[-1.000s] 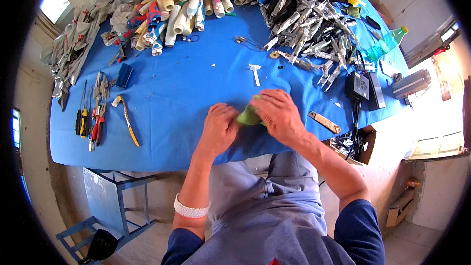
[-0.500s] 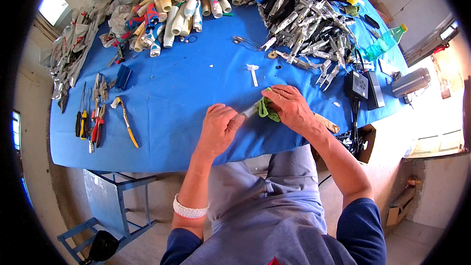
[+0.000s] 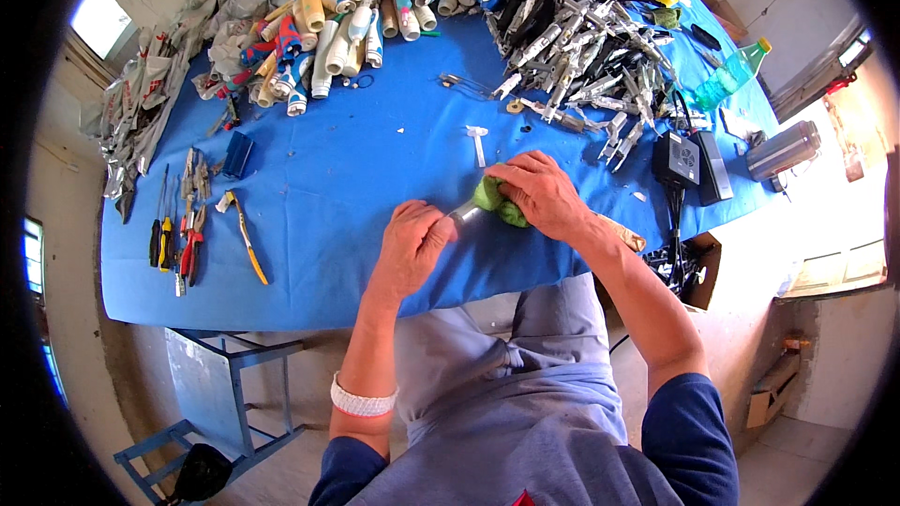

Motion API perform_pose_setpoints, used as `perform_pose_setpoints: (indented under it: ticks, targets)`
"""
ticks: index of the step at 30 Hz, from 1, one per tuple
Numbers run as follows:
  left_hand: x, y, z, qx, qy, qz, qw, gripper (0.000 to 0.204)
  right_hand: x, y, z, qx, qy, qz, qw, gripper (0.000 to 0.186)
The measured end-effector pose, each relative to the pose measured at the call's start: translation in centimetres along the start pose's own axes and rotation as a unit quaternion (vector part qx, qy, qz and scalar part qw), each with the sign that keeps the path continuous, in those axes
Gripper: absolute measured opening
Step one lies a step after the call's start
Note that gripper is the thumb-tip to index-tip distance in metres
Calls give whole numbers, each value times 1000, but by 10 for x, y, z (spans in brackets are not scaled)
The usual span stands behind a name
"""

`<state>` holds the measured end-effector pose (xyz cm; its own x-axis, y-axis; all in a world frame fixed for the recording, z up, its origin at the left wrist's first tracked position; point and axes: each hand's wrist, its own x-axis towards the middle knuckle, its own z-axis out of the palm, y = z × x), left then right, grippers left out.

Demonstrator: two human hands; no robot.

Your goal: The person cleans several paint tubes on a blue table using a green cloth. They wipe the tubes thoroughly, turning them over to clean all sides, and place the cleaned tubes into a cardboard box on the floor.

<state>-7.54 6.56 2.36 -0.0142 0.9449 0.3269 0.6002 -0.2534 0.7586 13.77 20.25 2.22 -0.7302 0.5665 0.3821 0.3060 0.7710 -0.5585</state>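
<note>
My left hand (image 3: 411,242) is closed round one end of a short grey, shiny part (image 3: 466,214); most of it is hidden by my fingers and a cloth. Against the other end my right hand (image 3: 544,193) grips a crumpled green cloth (image 3: 487,195), which wraps part of the piece. Both hands are just above the near edge of the blue-covered table (image 3: 319,225). A small white T-shaped piece (image 3: 478,144) lies just beyond the cloth. Partly behind my right forearm is a tan tube-like thing (image 3: 622,233).
Screwdrivers (image 3: 166,242), red-handled pliers (image 3: 193,248) and a yellow toothbrush (image 3: 247,239) lie at left. Tubular handles (image 3: 337,47) and grey mechanical parts (image 3: 581,56) are heaped at the back. At right are a black power adapter (image 3: 677,161), green bottle (image 3: 731,78) and metal cylinder (image 3: 786,150).
My right hand and the green cloth have shifted slightly left and away from me, and the cloth is bunched differently. My left hand keeps its grip on the grey part.
</note>
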Motion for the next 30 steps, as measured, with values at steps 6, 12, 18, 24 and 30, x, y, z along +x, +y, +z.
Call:
perform_pose_setpoints:
  ticks: [6,12,18,24,30]
  targets:
    - [-4,-6,0,-34,5,-3,999,39,-4,-14,-13,55,12,26,998,24]
    - [-6,-14,1,-89,-14,-24,996,43,-5,-23,-2,108,29,53,992,20]
    - [-6,-14,0,-128,-14,-41,991,49,-4,-15,10,148,48,75,985,20]
    - [-12,-14,2,-213,20,-107,971,59,-1,-15,10,135,47,85,986,20]
    - [-8,-8,-5,-189,-8,-94,977,53,-1,-14,13,117,64,94,987,19]
